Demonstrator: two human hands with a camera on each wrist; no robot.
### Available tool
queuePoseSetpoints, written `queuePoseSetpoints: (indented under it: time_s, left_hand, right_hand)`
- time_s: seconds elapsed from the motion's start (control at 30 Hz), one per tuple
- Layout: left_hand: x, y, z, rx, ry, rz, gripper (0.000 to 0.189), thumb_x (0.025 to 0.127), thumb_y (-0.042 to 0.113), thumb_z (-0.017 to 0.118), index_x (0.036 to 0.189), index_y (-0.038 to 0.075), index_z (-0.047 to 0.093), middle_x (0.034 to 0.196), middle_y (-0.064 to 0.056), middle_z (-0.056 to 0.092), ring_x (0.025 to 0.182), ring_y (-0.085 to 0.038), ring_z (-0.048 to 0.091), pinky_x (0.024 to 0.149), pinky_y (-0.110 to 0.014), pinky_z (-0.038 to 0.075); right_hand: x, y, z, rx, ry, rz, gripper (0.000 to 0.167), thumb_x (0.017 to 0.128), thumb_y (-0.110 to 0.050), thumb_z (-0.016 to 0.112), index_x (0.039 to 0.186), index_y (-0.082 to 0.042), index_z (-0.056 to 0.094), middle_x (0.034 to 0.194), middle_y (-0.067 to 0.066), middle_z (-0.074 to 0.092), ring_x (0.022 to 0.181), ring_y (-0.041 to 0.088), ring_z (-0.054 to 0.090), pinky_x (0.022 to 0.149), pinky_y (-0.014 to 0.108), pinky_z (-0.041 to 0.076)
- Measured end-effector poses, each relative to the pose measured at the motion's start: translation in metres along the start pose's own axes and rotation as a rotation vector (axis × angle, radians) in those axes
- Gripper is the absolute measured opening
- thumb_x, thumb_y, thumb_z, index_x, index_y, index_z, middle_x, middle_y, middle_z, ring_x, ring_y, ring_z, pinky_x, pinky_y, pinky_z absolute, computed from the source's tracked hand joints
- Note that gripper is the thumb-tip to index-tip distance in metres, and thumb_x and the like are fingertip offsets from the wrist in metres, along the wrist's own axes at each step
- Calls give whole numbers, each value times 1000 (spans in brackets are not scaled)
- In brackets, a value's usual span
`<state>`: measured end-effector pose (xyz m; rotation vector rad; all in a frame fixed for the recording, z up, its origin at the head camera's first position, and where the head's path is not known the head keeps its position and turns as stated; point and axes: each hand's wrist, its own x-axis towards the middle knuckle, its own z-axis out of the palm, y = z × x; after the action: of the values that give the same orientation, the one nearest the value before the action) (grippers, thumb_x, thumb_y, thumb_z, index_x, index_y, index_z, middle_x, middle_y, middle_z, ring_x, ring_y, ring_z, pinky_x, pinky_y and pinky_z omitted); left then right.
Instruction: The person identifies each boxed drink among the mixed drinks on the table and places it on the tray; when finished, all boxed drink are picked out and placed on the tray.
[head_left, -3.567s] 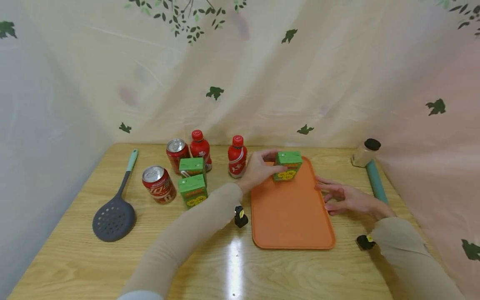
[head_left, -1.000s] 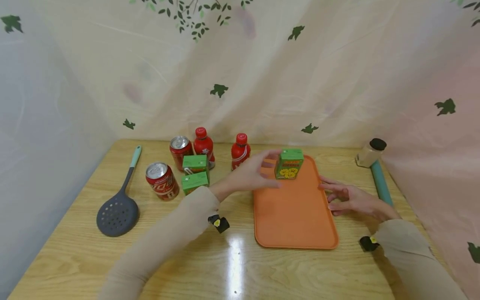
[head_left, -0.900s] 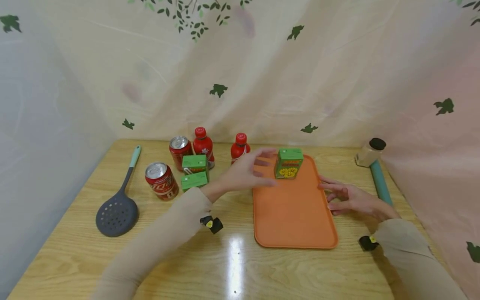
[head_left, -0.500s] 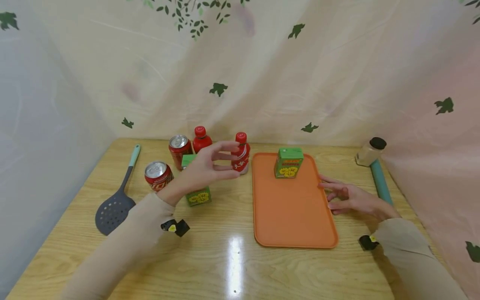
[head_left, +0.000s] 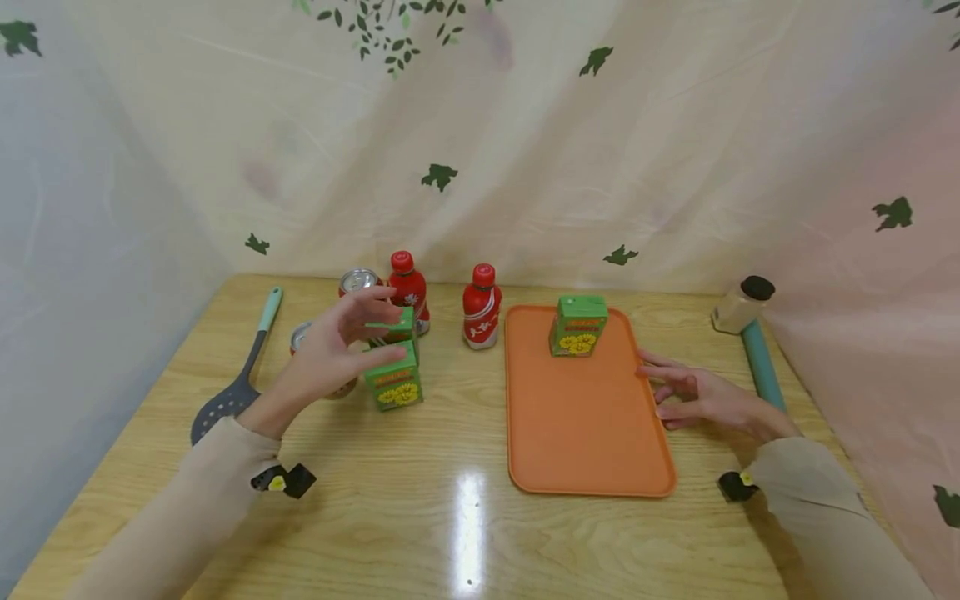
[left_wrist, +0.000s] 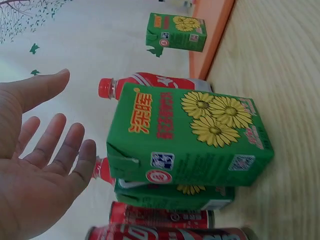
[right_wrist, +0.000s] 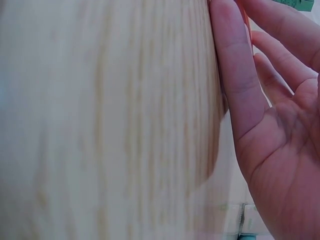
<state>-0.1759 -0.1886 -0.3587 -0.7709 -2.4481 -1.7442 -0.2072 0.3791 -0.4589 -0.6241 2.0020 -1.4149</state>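
On a wooden tabletop [head_left: 390, 533], left grip [head_left: 324, 350] with fingers spread, holding nothing, just beside two green flower-print cartons [head_left: 396, 383], upright, one behind the other. Right grip [head_left: 697, 396] with fingers loosely extended, touching the right rim of an orange tray [head_left: 588, 433]. Upright on that tray, near its far end, a third green carton [head_left: 578, 327]. Between pair and tray, toward the back, a red bottle [head_left: 482, 312]; behind the pair, a second red bottle [head_left: 409, 290] and a red can [head_left: 359, 280]; farther left, a slotted skimmer [head_left: 228, 402].

Left hand [head_left: 318, 354], right hand [head_left: 708, 402]: bare. Long beige sleeve [head_left: 176, 508], lower left; matching creased sleeve [head_left: 825, 508], lower right. Boxy black wrist unit [head_left: 300, 481] beside the first, second black unit [head_left: 734, 487] beside the other (yellow spot [head_left: 277, 483] on each).
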Motion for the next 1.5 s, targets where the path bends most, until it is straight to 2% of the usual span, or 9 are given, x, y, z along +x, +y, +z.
queuePoseSetpoints:
  time_s: [0.23,0.43,0.8,0.9,1.0,1.17,1.27,1.4,1.5]
  left_hand:
    - [-18,-11,-4,26,25,28,69,83,-5,81,143,1,47,135,-21,58,126,-38,53,107,-34,46]
    - [-32,-17,-3,36,63,-22,62,86,0,80,141,3,51,142,-17,54,134,-32,50,109,-26,42]
    - [-53,-29,3,107,104,-71,61,85,2,82,140,0,53,138,-15,58,127,-33,57,101,-25,49]
    - [-57,-34,8,104,157,-69,59,85,1,81,138,-1,55,135,-16,61,121,-29,62,97,-27,52]
    - [-58,-39,13,87,228,-64,56,84,0,81,135,-4,58,131,-17,63,115,-18,65,94,-29,53]
    - [-60,-41,19,62,308,-98,53,83,0,83,132,-3,62,125,-18,67,107,-3,65,87,-25,56]
    - [-61,-42,20,121,320,-113,54,83,5,85,133,-1,63,123,-15,69,103,-5,66,82,-25,58]
    - [-62,-44,20,198,311,-113,57,82,8,86,134,1,64,121,-13,71,100,-17,71,78,-26,59]
    - [-62,-46,21,217,298,-112,58,82,9,86,135,1,64,119,-13,72,98,-26,72,78,-29,60]
  right_hand:
    - [0,2,-1,2,-5,-9,72,99,1,62,159,0,23,163,-16,26,110,15,57,83,43,60]
    - [-1,2,0,-9,-1,-12,73,99,0,62,160,-1,21,162,-14,28,110,15,57,83,42,60]
    - [0,2,0,8,9,2,72,99,-1,63,159,0,23,162,-17,27,110,14,58,83,43,60]
    - [1,2,0,15,7,-1,72,99,0,63,159,1,23,162,-16,27,109,14,59,83,44,60]
    - [1,2,0,14,6,-10,73,99,0,63,159,1,22,161,-14,30,109,14,59,82,44,60]
    - [0,3,0,14,4,-14,72,98,0,64,158,2,23,164,-14,24,108,14,59,81,43,60]
    - [-1,3,1,17,5,-17,72,98,0,64,158,3,24,166,-13,20,108,14,59,81,43,60]
    - [-1,3,1,20,6,-27,71,98,1,63,157,4,24,166,-11,21,108,14,59,80,42,61]
    - [-1,3,1,20,3,-33,71,98,1,63,157,5,24,166,-10,20,108,14,59,80,42,61]
